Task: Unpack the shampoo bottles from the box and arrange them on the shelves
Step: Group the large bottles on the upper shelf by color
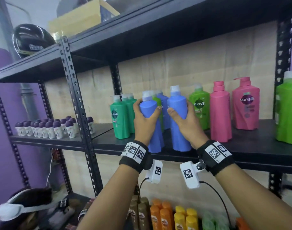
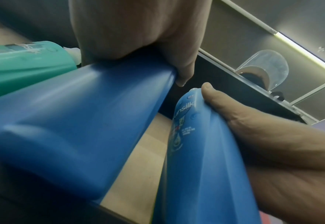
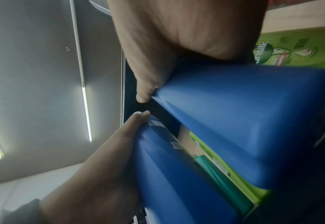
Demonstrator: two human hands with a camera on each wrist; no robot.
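Note:
Two blue shampoo bottles with white caps stand upright at the front of the dark middle shelf [image 1: 241, 147]. My left hand [image 1: 147, 107] grips the left blue bottle [image 1: 156, 138] round its shoulder. My right hand [image 1: 180, 108] grips the right blue bottle [image 1: 180, 136] the same way. The left wrist view shows the left bottle [image 2: 81, 121] large under my thumb [image 2: 184, 75], with the other bottle [image 2: 196, 151] beside it. In the right wrist view the right bottle [image 3: 244, 121] fills the frame. Further blue and green bottles [image 1: 164, 103] stand just behind.
Teal bottles [image 1: 120, 120] stand left of my hands; a green bottle [image 1: 200, 107], pink bottles [image 1: 220, 113] and a big green bottle [image 1: 286, 113] stand right. Roll-ons [image 1: 47, 128] fill the left bay past the post [image 1: 78, 105]. Orange and yellow bottles [image 1: 160, 216] sit below.

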